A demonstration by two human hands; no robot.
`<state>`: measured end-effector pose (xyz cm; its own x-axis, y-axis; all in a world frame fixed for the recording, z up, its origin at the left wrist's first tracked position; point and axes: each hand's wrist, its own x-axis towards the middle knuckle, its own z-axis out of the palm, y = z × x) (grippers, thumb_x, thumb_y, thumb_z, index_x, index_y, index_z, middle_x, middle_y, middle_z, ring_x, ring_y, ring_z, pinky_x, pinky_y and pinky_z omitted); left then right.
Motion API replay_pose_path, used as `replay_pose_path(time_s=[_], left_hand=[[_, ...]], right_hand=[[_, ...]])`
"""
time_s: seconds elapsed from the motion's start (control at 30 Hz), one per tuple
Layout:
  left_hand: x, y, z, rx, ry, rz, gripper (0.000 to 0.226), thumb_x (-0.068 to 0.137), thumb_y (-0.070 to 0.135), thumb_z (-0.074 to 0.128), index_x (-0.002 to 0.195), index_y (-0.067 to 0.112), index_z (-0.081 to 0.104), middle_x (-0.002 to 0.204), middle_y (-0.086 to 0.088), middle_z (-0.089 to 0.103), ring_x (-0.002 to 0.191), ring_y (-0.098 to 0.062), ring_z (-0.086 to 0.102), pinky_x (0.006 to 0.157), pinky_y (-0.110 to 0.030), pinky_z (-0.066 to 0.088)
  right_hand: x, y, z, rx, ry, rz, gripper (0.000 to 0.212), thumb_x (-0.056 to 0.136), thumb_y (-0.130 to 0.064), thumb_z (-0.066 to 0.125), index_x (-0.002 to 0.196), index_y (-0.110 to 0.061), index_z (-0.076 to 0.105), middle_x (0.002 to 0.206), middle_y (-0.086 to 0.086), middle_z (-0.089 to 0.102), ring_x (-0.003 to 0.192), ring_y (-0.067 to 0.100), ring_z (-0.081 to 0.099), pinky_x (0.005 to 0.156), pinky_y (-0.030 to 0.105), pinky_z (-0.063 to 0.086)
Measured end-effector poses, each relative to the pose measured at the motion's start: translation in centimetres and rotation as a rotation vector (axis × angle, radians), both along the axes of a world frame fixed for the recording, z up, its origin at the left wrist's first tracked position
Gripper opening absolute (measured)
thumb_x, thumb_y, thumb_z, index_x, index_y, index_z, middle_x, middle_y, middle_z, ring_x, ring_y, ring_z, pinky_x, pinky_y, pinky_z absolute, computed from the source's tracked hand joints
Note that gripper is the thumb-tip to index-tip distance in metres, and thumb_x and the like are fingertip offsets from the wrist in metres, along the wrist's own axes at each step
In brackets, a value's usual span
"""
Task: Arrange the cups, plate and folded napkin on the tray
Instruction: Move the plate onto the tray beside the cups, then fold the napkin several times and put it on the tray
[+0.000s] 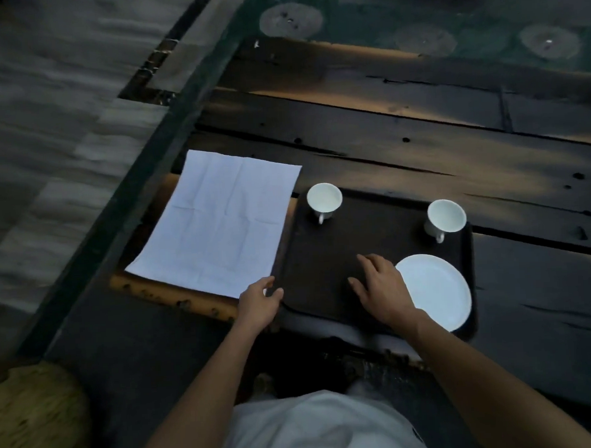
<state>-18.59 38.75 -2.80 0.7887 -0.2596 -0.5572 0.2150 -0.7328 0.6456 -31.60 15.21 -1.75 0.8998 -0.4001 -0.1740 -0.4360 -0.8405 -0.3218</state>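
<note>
A dark rectangular tray (354, 255) lies on a dark wooden table. Two white cups stand on it, one at the far left corner (324, 199) and one at the far right corner (446, 217). A white plate (438, 290) rests on the tray's near right part. A white napkin (218, 221) lies spread flat on the table, left of the tray. My left hand (259, 302) sits at the napkin's near right corner, touching the tray's left edge. My right hand (381, 289) hovers over the tray's middle, fingers spread, just left of the plate.
The plank table (420, 142) stretches away to the right and far side. Its left edge (143, 211) drops to a pale floor. A green patterned rug (447, 20) lies beyond. A yellow woven cushion (34, 419) sits at the near left.
</note>
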Motion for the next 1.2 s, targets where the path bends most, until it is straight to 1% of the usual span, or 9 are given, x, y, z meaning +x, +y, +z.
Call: replay_pose_path(time_s=[0.13,0.33,0.57,0.73,0.83,0.97,1.03,1.13,1.2], left_hand=[[2.7,5.3,0.7,-0.033,0.008,0.039,0.047,0.097,0.024,0.066,0.141,0.010,0.057,0.144,-0.007,0.059,0.134,-0.025,0.053,0.111,-0.034,0.041],[6.0,12.0,1.5,-0.057,0.018,0.070,0.049,0.099,0.024,0.062,0.145,0.010,0.052,0.148,-0.007,0.054,0.136,-0.024,0.050,0.112,-0.037,0.041],[8.5,15.4,1.3,-0.091,0.039,0.149,0.048,0.099,0.024,0.063,0.144,0.012,0.053,0.145,-0.007,0.056,0.132,-0.022,0.052,0.103,-0.032,0.043],[10.1,16.2,0.3,-0.114,0.104,0.271,0.046,0.098,0.022,0.063,0.142,0.012,0.054,0.139,-0.007,0.059,0.125,-0.022,0.057,0.107,-0.039,0.048],[10.7,16.3,-0.8,-0.121,0.152,0.359,0.044,0.097,0.024,0.062,0.140,0.015,0.056,0.132,-0.006,0.062,0.118,-0.023,0.061,0.104,-0.047,0.051],[11.1,15.8,-2.0,-0.115,0.232,0.509,0.030,0.097,0.023,0.062,0.126,0.023,0.062,0.120,0.002,0.064,0.111,-0.020,0.062,0.100,-0.046,0.053],[11.6,15.2,-2.6,-0.119,0.274,0.597,0.032,0.097,0.021,0.061,0.128,0.022,0.062,0.116,0.002,0.064,0.107,-0.019,0.062,0.096,-0.044,0.055],[12.2,14.1,-3.1,-0.139,0.338,0.730,0.037,0.098,0.021,0.061,0.134,0.017,0.058,0.115,-0.002,0.063,0.102,-0.021,0.064,0.080,-0.036,0.057],[12.7,13.3,-3.6,-0.155,0.373,0.824,0.036,0.099,0.020,0.062,0.134,0.017,0.057,0.109,-0.003,0.063,0.098,-0.022,0.066,0.075,-0.033,0.058]], right_hand=[[3.5,4.8,0.9,-0.014,0.012,0.013,0.060,0.099,-0.037,0.059,0.147,-0.003,0.048,0.142,0.021,0.053,0.129,0.039,0.052,0.107,0.045,0.042],[8.0,10.6,1.6,-0.017,0.035,0.034,0.060,0.096,-0.036,0.063,0.144,-0.002,0.051,0.135,0.022,0.058,0.119,0.040,0.058,0.099,0.046,0.048],[12.2,13.3,2.1,-0.004,0.026,0.080,0.055,0.095,-0.036,0.061,0.141,-0.007,0.052,0.127,0.016,0.060,0.111,0.037,0.059,0.094,0.044,0.049],[15.8,12.9,1.3,0.039,0.065,0.075,0.059,0.099,-0.039,0.058,0.148,-0.008,0.046,0.141,0.016,0.053,0.124,0.035,0.054,0.102,0.044,0.047],[19.2,11.8,0.7,0.047,0.110,0.112,0.061,0.100,-0.040,0.057,0.150,-0.008,0.042,0.148,0.018,0.049,0.131,0.037,0.051,0.106,0.045,0.044],[25.5,9.4,0.4,0.076,0.187,0.163,0.063,0.101,-0.042,0.056,0.152,-0.008,0.039,0.152,0.020,0.044,0.135,0.038,0.048,0.108,0.047,0.045],[29.4,8.0,0.2,0.079,0.225,0.180,0.064,0.101,-0.043,0.055,0.153,-0.010,0.037,0.153,0.021,0.042,0.134,0.040,0.049,0.108,0.048,0.044],[34.5,6.1,-0.2,0.084,0.235,0.204,0.065,0.101,-0.042,0.055,0.153,-0.009,0.037,0.152,0.022,0.042,0.132,0.041,0.049,0.109,0.047,0.044],[37.4,5.0,-0.8,0.078,0.235,0.223,0.065,0.100,-0.042,0.056,0.153,-0.008,0.037,0.152,0.022,0.042,0.133,0.041,0.049,0.109,0.046,0.043]])
